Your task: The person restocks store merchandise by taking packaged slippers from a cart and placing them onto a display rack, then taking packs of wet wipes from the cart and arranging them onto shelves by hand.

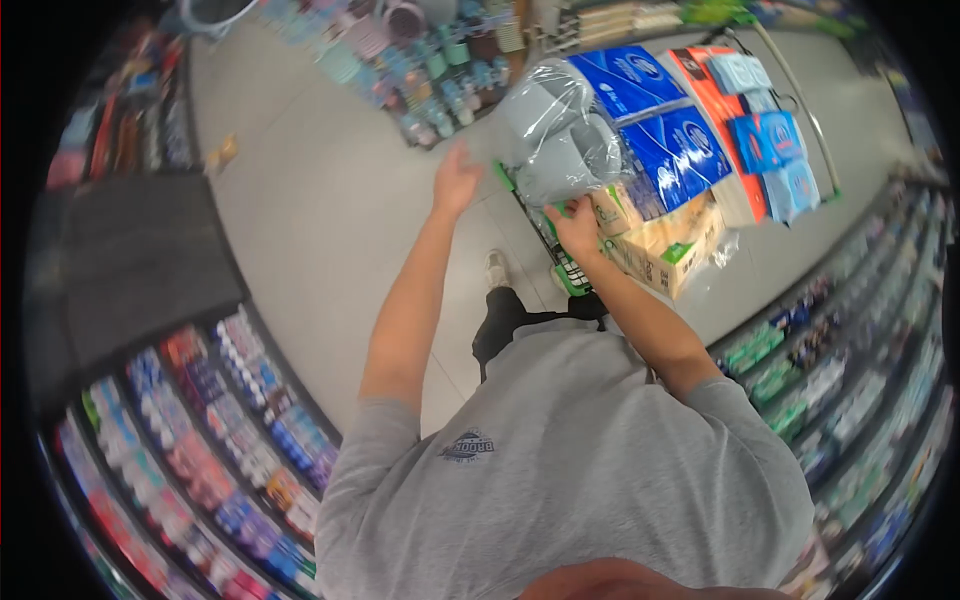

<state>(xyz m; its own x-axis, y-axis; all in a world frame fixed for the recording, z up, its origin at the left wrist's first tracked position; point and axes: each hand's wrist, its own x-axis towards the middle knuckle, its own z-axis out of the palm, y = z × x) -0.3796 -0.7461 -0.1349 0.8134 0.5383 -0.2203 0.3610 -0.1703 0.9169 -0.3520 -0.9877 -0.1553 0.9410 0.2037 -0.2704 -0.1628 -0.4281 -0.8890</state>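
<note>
A bundle of light grey containers in clear plastic wrap (565,150) lies on the left part of a loaded shopping cart (505,178) with green trim. My right hand (575,228) is at the bundle's near lower edge, its fingers curled on the wrap beside a tan package (615,210). Left of the bundle, over the floor side of the cart, my left hand (457,182) is raised. Motion smears its fingers, so their hold on the wrap, if any, cannot be made out. Blue packs (675,150) touch the bundle's right side.
The cart also carries an orange and white pack (715,130), light blue wipes packs (790,185) and a tan carton (665,250). Stocked shelves (220,420) line the left, more shelves (850,370) the right. Cups and bottles (430,70) stand on a display ahead. Grey floor (330,200) lies between.
</note>
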